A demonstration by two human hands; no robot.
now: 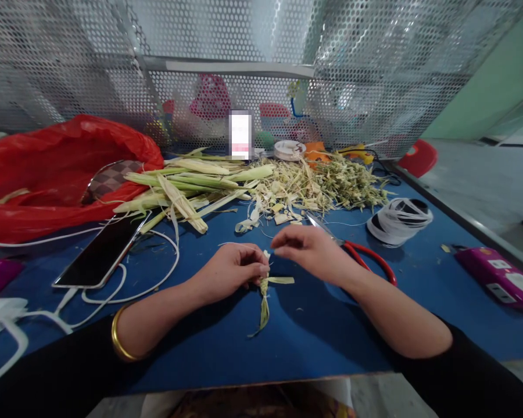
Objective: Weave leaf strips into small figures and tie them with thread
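Observation:
My left hand [233,270] pinches a small braided piece of corn husk [264,288] between thumb and fingers, over the near middle of the table. The braid hangs toward me, tied with pale thread near its frayed lower end. A flat husk strip [281,280] sticks out from it to the right. Just right of the braid's top, my right hand [311,249] hovers with thumb and fingers slightly apart and nothing visible between them. Partly hidden behind that hand lie scissors with red handles [370,253]. A fine white thread [235,244] runs by my left hand.
Corn husks [196,180] and a heap of dried scraps [296,186] cover the back. A red plastic bag [70,168] and a phone [102,252] with white cables are left. At right are a wound spool [398,222] and a purple power strip [499,276]. Perforated metal mesh [244,35] rises behind.

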